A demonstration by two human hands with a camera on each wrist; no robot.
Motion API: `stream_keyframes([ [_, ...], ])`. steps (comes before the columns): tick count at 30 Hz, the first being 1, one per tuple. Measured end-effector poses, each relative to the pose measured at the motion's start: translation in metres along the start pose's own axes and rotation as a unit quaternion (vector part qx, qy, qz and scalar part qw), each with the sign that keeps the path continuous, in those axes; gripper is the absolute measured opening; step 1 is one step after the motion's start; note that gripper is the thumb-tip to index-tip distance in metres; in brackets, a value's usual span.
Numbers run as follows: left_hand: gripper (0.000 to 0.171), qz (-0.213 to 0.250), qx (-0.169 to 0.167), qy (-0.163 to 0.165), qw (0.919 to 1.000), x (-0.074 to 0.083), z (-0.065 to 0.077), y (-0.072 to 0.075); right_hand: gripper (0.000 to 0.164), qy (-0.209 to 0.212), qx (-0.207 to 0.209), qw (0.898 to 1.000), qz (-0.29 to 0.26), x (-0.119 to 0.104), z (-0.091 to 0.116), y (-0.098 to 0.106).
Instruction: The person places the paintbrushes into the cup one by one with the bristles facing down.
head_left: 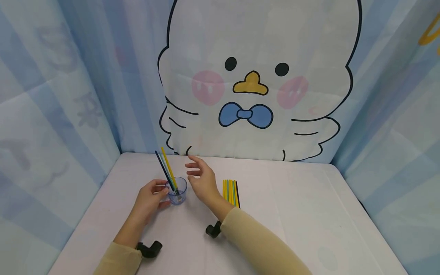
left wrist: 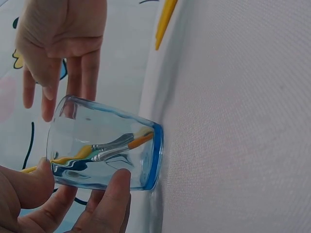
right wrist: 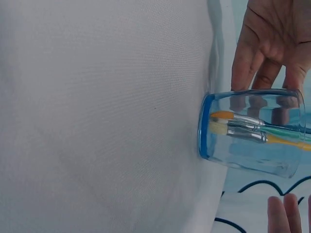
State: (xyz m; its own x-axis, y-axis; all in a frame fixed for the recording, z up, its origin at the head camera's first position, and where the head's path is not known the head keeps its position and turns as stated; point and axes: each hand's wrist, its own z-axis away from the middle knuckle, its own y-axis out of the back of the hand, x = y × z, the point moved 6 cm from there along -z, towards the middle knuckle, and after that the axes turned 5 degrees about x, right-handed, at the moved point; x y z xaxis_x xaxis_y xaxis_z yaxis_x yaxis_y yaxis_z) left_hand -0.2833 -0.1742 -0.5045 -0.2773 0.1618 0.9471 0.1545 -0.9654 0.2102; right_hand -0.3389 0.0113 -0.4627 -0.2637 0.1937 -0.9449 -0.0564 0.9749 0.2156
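Note:
A clear bluish plastic cup (head_left: 182, 185) stands upright on the table at left of centre. Paintbrushes (head_left: 169, 164) with dark, green and yellow handles lean in it toward the left. Their bristles (right wrist: 221, 115) point down at the cup's base in the right wrist view. My left hand (head_left: 150, 197) grips the cup from the left side, its thumb close to the rim in the left wrist view. To the right of the cup, my right hand (head_left: 203, 179) is raised with fingers extended and holds nothing.
Several sticks with yellow, green and black handles (head_left: 229, 189) lie side by side behind my right wrist, their lower ends hidden by the sleeve. The white tabletop (head_left: 292, 214) ends at a printed curtain (head_left: 251, 137). Black wrist mounts (head_left: 150, 250) stick out from both sleeves.

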Motion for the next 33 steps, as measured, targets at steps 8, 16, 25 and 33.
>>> stream_keyframes([
  [8, 0.039, 0.003, 0.003, -0.008, 1.0, -0.001, 0.0, 0.001, 0.068, -0.003, -0.012, 1.0, -0.004, 0.003, 0.006, 0.011],
  [16, 0.039, 0.005, 0.0, -0.018, 0.9998, 0.0, 0.0, 0.001, 0.066, -0.017, -0.003, 1.0, -0.022, 0.009, 0.014, 0.027],
  [25, 0.039, 0.001, 0.002, -0.016, 0.9999, 0.0, 0.001, 0.002, 0.068, -0.047, -0.012, 0.998, -0.049, 0.01, 0.027, 0.044],
  [33, 0.038, 0.004, 0.004, -0.01, 0.9999, 0.0, 0.0, 0.001, 0.068, -0.059, -0.014, 0.998, -0.033, 0.014, 0.034, 0.06],
])
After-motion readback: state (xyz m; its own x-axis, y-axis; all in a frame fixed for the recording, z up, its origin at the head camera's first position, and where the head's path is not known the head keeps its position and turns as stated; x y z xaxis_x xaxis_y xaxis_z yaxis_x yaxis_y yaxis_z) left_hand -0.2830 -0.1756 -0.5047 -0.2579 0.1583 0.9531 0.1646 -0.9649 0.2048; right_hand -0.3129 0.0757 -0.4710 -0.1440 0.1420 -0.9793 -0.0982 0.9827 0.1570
